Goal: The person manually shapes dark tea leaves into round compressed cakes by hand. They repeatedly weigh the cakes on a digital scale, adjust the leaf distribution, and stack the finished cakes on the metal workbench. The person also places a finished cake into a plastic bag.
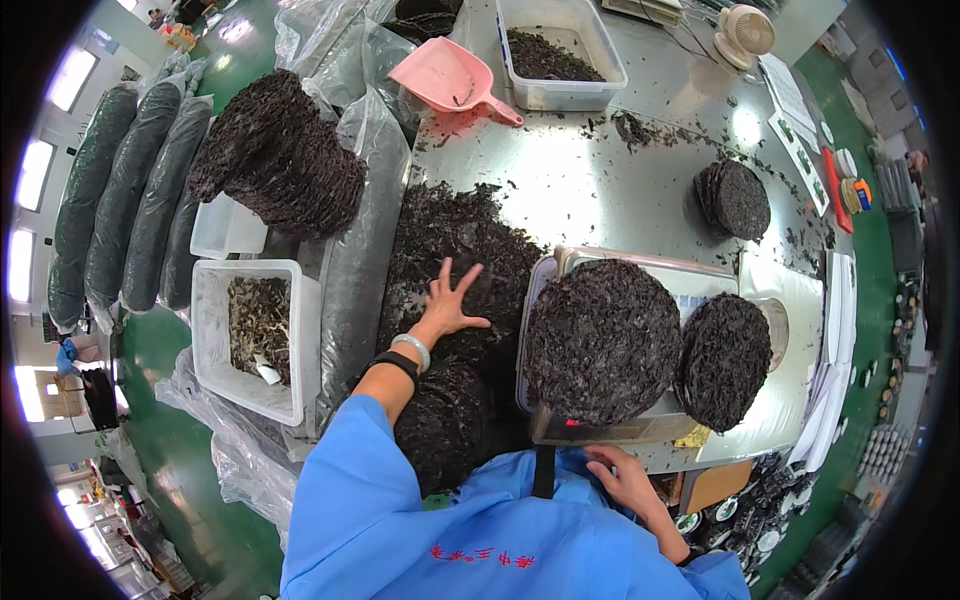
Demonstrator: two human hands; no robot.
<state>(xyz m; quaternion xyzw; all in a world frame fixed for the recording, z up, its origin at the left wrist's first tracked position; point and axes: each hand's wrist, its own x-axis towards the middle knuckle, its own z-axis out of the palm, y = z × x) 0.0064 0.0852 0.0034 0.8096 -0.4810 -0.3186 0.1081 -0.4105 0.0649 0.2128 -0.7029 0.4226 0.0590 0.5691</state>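
My left hand, with a bangle and a black band at the wrist, is spread over a heap of loose dark dried seaweed on the metal table. Its fingers are apart and hold nothing; whether they touch the heap is unclear. My right hand is near my body at the table's front edge, fingers loosely bent, with nothing visible in it. Beyond it, a large round seaweed cake rests on a weighing scale. Another round cake leans to its right. Below my left hand lies more dark round seaweed.
At left are a white bin of scraps, a tall seaweed stack and long plastic-wrapped rolls. Farther back are a pink dustpan, a clear plastic tub and a small fan. A smaller disc stack stands at right.
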